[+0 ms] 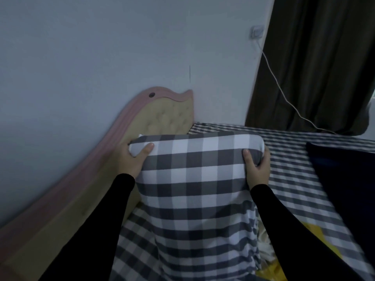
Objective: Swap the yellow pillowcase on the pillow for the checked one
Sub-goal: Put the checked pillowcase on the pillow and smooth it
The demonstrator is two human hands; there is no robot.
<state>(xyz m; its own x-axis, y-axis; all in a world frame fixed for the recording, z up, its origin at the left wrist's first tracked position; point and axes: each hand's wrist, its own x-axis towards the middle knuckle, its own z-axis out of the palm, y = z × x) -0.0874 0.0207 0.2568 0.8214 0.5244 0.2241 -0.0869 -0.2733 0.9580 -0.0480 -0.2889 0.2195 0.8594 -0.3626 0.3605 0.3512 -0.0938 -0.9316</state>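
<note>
While no writing shows anywhere, left hand [133,159] and right hand [258,166] grip the upright grey-and-white checked pillow [194,179] by its top corners, crumpled yellow pillowcase [316,238] lying below the right fingers.

The pillow in the checked pillowcase [194,179] is gripped at its upper corners by the left hand [132,159] and right hand [257,167], above the checked bedsheet [294,179]; yellow fabric [267,268] is seen beneath.
</note>
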